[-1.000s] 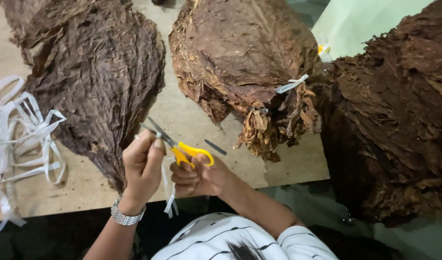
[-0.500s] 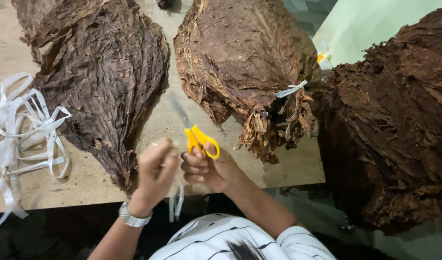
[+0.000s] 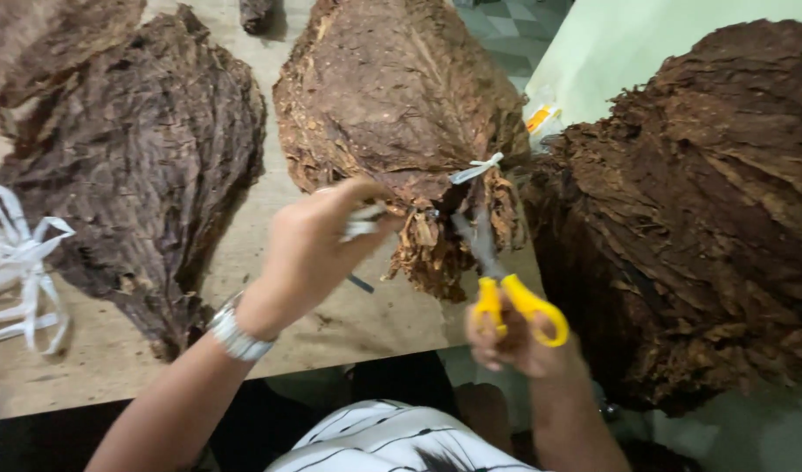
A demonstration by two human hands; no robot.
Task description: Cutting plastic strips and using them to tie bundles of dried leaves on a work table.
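- Lowest in the frame, the right hand (image 3: 519, 345) grips the yellow-handled scissors (image 3: 506, 280), fingers through the loops; the blades point up toward the tied neck of the middle bundle and blur too much to tell whether they are parted.
- At centre left, the left hand (image 3: 318, 245), a metal watch (image 3: 235, 330) on its wrist, pinches a white strip end (image 3: 362, 225) just beside that neck, fingers closed on it.
- The middle bundle of dried brown leaves (image 3: 401, 105) lies on the wooden table (image 3: 331, 323), its stem end toward the person, bound by a white tie (image 3: 475, 169) knotted on its right side.
- The step in hand looks like cutting that tie; the blades would need to reach the band itself while the left hand holds the strip taut.
- At left lies an untied leaf bundle (image 3: 148, 149), with loose white strips (image 3: 21, 262) at the left edge.
- At right rises a big leaf heap (image 3: 698, 201).
- Farther back, upper right, a small clear packet with an orange and yellow patch (image 3: 541, 115) sits against the pale green surface (image 3: 619, 44).
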